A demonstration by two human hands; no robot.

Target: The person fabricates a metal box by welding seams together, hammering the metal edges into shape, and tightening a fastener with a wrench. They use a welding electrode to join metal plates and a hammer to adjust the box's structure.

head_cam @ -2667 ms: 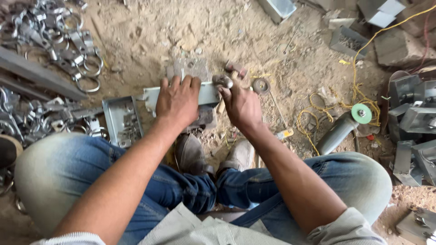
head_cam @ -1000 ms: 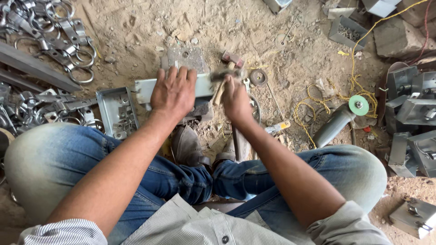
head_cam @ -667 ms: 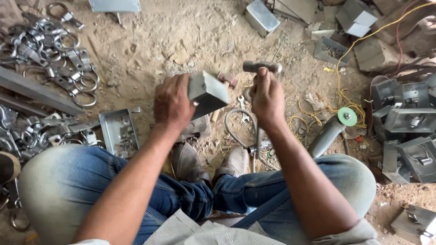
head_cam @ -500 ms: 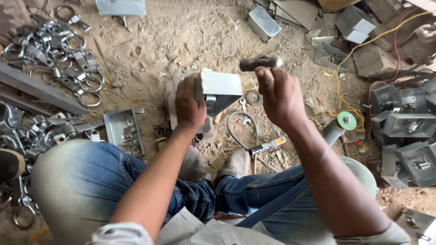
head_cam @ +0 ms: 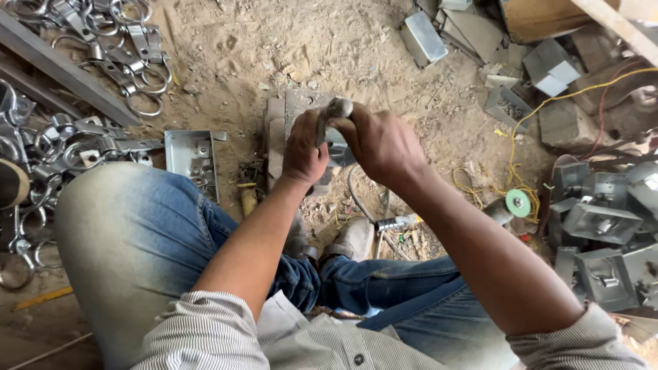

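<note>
Grey metal makes up the small box [head_cam: 337,145] just above the middle of the frame, mostly hidden between both hands over the sandy floor [head_cam: 226,62]. Left hand [head_cam: 303,152] is clamped on the box, while the right hand [head_cam: 381,140] is closed around a hammer [head_cam: 333,113] whose head touches it. A shallow metal tray [head_cam: 190,157] lies at centre left.
</note>
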